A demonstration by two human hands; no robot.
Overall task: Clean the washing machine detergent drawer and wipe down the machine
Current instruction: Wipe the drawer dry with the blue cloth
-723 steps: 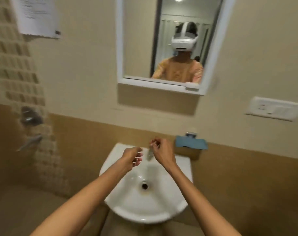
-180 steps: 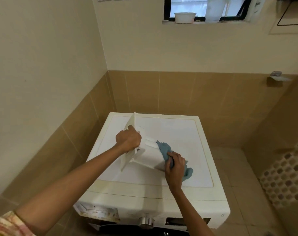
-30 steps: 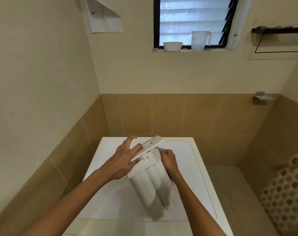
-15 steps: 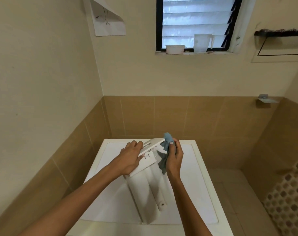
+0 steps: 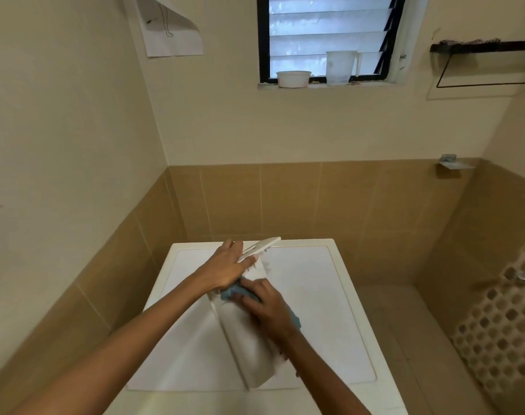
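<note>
The white detergent drawer [image 5: 249, 351] lies lengthwise on top of the white washing machine [image 5: 318, 298], its front panel at the far end. My left hand [image 5: 228, 265] grips that panel end and holds the drawer steady. Over the drawer's upper side, my right hand [image 5: 265, 307] presses a blue cloth [image 5: 229, 292] flat against the plastic. Part of the cloth sticks out beside my right wrist. The drawer's compartments are hidden from view.
Tiled walls close in behind and to the left of the machine. A window sill holds a white bowl [image 5: 293, 78] and a white jug [image 5: 342, 67]. A paper sheet [image 5: 172, 28] hangs on the wall. A perforated white mat [image 5: 506, 322] leans at right beside the floor.
My right hand has come down from the drawer's far end with the cloth and now rubs the drawer's middle. My left hand has shifted its hold on the panel end; the drawer has turned.
</note>
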